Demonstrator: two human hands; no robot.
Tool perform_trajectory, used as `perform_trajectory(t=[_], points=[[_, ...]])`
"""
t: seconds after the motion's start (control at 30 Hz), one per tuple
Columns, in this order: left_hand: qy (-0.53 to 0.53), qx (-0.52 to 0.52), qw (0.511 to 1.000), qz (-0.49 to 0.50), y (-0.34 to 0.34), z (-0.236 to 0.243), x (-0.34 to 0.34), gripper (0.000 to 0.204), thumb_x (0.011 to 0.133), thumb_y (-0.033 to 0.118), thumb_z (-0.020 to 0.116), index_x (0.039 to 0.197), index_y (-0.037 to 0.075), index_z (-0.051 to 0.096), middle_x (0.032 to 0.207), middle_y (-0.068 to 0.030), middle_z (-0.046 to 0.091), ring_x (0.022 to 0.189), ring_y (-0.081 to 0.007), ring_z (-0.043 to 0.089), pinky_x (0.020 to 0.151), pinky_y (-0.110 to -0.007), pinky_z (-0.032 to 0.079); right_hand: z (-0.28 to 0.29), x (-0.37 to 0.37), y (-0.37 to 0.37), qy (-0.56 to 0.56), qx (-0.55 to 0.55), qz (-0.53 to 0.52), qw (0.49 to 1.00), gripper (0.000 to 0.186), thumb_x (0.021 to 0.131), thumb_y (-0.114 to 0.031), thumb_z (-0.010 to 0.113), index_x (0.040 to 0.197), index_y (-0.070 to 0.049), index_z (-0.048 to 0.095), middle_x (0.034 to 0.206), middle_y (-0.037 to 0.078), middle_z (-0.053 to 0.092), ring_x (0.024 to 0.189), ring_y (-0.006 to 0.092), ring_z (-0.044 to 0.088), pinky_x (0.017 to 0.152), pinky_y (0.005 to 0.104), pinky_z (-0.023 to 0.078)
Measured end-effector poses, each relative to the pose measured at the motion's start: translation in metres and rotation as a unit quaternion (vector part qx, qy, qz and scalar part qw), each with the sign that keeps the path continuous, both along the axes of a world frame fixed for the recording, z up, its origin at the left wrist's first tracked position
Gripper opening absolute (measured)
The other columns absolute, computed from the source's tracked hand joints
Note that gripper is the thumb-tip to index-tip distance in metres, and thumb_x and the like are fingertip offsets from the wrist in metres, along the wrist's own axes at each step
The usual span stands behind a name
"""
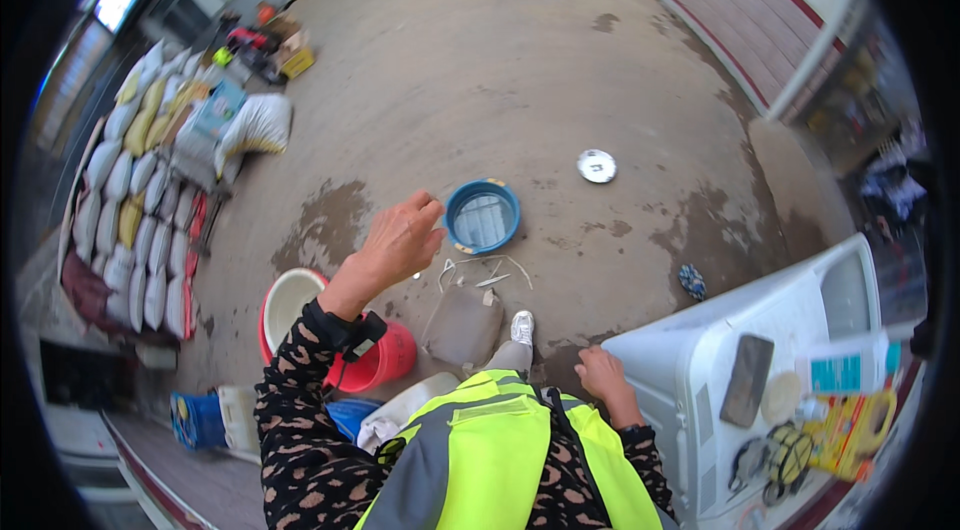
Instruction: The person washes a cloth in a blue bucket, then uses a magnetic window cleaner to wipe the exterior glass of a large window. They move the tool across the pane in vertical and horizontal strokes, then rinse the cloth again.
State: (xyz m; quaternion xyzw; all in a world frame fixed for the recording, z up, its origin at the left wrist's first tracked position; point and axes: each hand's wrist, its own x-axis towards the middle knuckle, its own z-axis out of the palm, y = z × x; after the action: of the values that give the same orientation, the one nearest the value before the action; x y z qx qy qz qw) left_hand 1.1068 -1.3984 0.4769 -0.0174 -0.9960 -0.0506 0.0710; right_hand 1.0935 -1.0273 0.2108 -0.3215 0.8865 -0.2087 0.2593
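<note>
White appliance (700, 350) lies tipped, its long axis running toward the upper right; the right hand (603, 373) rests its loosely curled grip on its corner, while the left hand (400, 242) hangs open, holding nothing.

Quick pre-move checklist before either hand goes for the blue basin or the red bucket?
1. Left hand free: ok, raised, open, holding nothing.
2. Right hand free: ok, resting on the white appliance's edge, gripping nothing visible.
3. Blue basin reachable: ok, on the ground just past the left hand.
4. Red bucket upright: ok, white bowl beside it.
5. Footing: not ok, damp patches on the concrete.
6. Basin contents: cannot tell.
</note>
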Motion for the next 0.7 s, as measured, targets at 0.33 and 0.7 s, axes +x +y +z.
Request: perform_trajectory(t=[0.33, 0.7], points=[[0.1, -0.062, 0.964, 0.238, -0.1, -0.014, 0.095, 0.019, 0.082, 0.012, 0.066, 0.097, 0.003, 0.058, 0.102, -0.0137, 0.06, 0.087, -0.0348, 0.065, 0.071, -0.045, 0.052, -0.03, -0.139, -0.122, 0.016, -0.009, 0.157, 0.987, 0.031, 0.087, -0.021, 0.066, 0.113, -0.006, 0.066, 0.114, 0.021, 0.064, 0.105, 0.04, 0.061, 0.088, 0.0494, 0.05], [0.144, -0.103, 0.824, 0.538, -0.06, -0.022, 0.211, 0.022, 0.081, 0.013, 0.069, 0.1, 0.004, 0.061, 0.106, -0.0135, 0.062, 0.086, -0.0362, 0.066, 0.071, -0.045, 0.055, -0.104, -0.267, -0.171, 0.036, 0.101, 0.371, 0.923, 0.031, 0.082, -0.024, 0.069, 0.107, -0.006, 0.07, 0.108, 0.023, 0.066, 0.105, 0.0393, 0.062, 0.089, 0.0485, 0.051]])
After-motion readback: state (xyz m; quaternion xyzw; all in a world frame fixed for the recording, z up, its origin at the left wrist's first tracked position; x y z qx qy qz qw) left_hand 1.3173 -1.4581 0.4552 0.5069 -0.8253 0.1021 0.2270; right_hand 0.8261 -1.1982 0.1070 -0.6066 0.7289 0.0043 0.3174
